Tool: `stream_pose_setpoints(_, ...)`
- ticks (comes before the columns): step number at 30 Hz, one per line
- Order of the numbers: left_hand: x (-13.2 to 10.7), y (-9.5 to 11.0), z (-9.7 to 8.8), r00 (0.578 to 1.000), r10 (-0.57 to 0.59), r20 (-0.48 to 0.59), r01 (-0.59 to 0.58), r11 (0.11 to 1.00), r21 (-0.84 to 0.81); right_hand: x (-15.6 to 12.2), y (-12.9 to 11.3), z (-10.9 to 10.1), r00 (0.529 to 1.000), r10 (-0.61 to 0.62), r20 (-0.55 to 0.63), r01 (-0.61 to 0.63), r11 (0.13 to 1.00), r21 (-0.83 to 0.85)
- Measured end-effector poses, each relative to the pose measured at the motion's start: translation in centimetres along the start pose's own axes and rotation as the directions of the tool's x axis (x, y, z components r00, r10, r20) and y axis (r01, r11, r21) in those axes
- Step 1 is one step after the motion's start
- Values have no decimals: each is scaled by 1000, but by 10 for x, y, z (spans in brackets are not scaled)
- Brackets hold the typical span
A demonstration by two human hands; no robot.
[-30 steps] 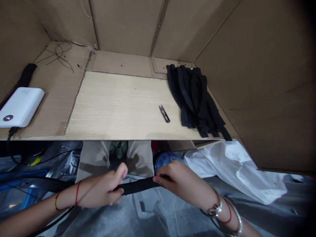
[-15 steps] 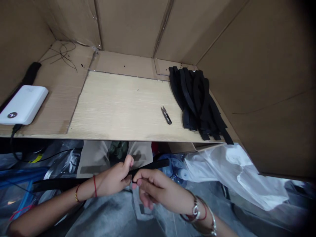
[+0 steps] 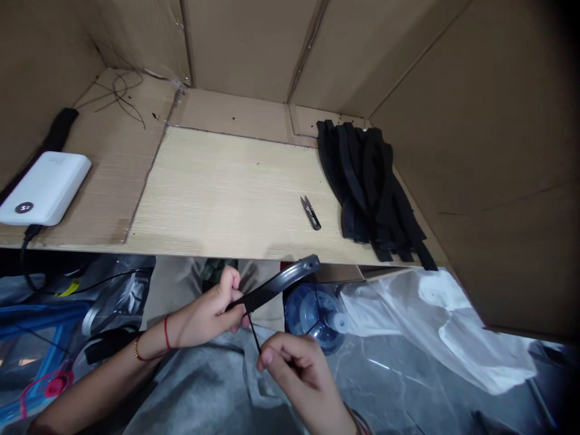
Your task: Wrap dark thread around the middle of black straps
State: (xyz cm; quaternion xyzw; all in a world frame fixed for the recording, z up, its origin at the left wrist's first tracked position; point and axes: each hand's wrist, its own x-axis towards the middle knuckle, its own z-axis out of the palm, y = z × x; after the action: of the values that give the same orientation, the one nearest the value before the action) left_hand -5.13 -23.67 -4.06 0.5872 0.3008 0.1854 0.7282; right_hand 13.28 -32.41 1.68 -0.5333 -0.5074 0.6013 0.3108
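Note:
My left hand [image 3: 217, 311] is closed around a long black strip [image 3: 281, 283], in front of the table edge. One end of the strip, glossy with a small hole, points up to the right; its other part passes behind my left forearm. From the strip by my left fingers runs a thin black cord [image 3: 254, 333], pulled taut. My right hand [image 3: 296, 368] pinches the cord's lower end between thumb and forefinger. Black thread snips [image 3: 310, 212] lie on the table beside a pile of black strips [image 3: 367, 187].
A white power bank [image 3: 48, 187] with a cable sits at the table's left. Loose dark thread [image 3: 118, 96] lies in the back left corner. Cardboard walls [image 3: 249, 48] enclose the table. Below are a blue water bottle [image 3: 312, 314] and a white bag [image 3: 421, 314].
My right hand has moved down and right, away from my left hand, drawing out the cord. The strip's right end has tilted up, its glossy side now showing.

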Motion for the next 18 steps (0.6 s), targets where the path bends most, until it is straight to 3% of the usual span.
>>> stream_pose_setpoints(5, -2, 15, 3, 997, 49, -56, -55, 994, -99, -5, 9, 4, 996, -34, -88, 32, 999, -27)
stream_pose_setpoints(13, -4, 31, 5, 995, 98, 4, -93, 954, -284, -10, 32, -7, 973, -50, -227, 35, 997, -69)
stream_pose_setpoints(18, -7, 36, 9, 991, 133, -2, -125, 925, -360, -13, 40, -9, 971, -81, -227, 71, 996, -51)
